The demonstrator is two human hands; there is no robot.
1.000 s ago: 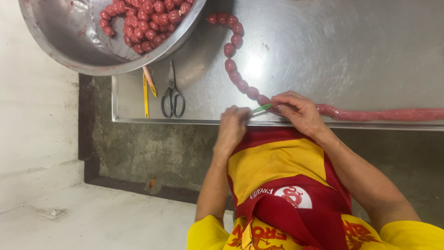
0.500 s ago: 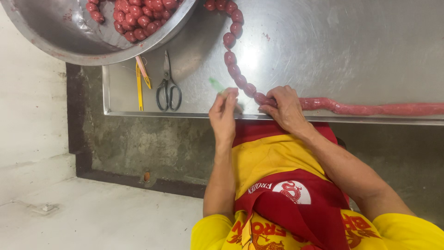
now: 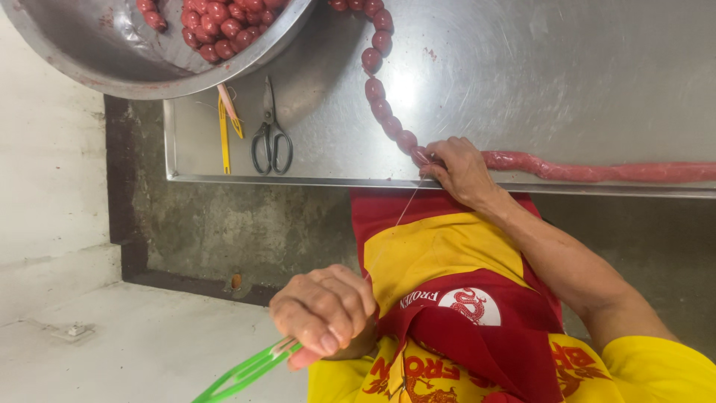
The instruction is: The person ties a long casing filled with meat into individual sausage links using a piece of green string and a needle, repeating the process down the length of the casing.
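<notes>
My right hand (image 3: 456,170) pinches a red sausage at the front edge of the steel table (image 3: 567,75), where the chain of tied round links (image 3: 377,97) meets the long untied length (image 3: 597,172). My left hand (image 3: 327,313) is drawn back near my apron and grips a green plastic needle tool (image 3: 242,373). A thin white thread (image 3: 406,209) runs from the pinched spot toward my left hand.
A large metal bowl (image 3: 97,60) holding several tied red links (image 3: 216,22) overhangs the table's left end. Scissors (image 3: 270,138) and a yellow tool (image 3: 224,138) lie beside it. Below the table edge are a grey wall and a pale floor (image 3: 112,343).
My left hand has left the sausage and pulled back toward my body with the green tool, drawing the thread out. My right hand stays on the sausage.
</notes>
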